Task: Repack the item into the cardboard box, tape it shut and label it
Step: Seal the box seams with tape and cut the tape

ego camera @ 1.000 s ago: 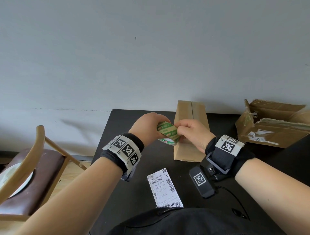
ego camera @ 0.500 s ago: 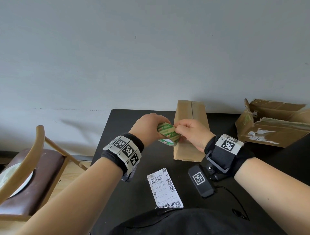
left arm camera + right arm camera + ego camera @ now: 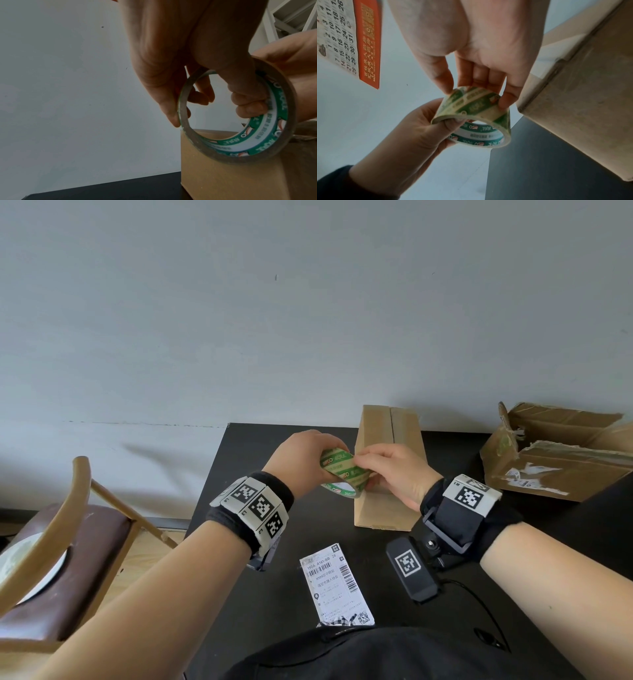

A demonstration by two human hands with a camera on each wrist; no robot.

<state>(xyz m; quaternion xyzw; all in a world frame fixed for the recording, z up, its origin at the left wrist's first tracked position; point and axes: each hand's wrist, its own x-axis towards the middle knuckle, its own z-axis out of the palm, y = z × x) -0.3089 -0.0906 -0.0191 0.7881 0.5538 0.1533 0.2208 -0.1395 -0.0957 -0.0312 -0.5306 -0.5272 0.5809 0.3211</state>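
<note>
My left hand (image 3: 301, 460) grips a roll of clear tape with a green printed core (image 3: 344, 475), thumb hooked through the ring (image 3: 243, 105). My right hand (image 3: 394, 470) pinches the outer face of the tape roll (image 3: 476, 106) with thumb and fingertips. Both hands hover over the near end of a long closed cardboard box (image 3: 388, 467) lying on the black table (image 3: 246, 577). The box's two top flaps meet in an untaped seam. A white shipping label (image 3: 334, 585) lies flat on the table in front of me.
A torn, open cardboard box (image 3: 561, 453) sits at the table's far right. A wooden chair with a brown seat (image 3: 65, 546) stands left of the table. A black tagged device (image 3: 411, 568) with a cable lies near my right wrist. A calendar (image 3: 349, 36) hangs on the wall.
Both hands stay at the tape roll over the box. The right fingers have shifted slightly on the roll's surface; nothing else has moved.
</note>
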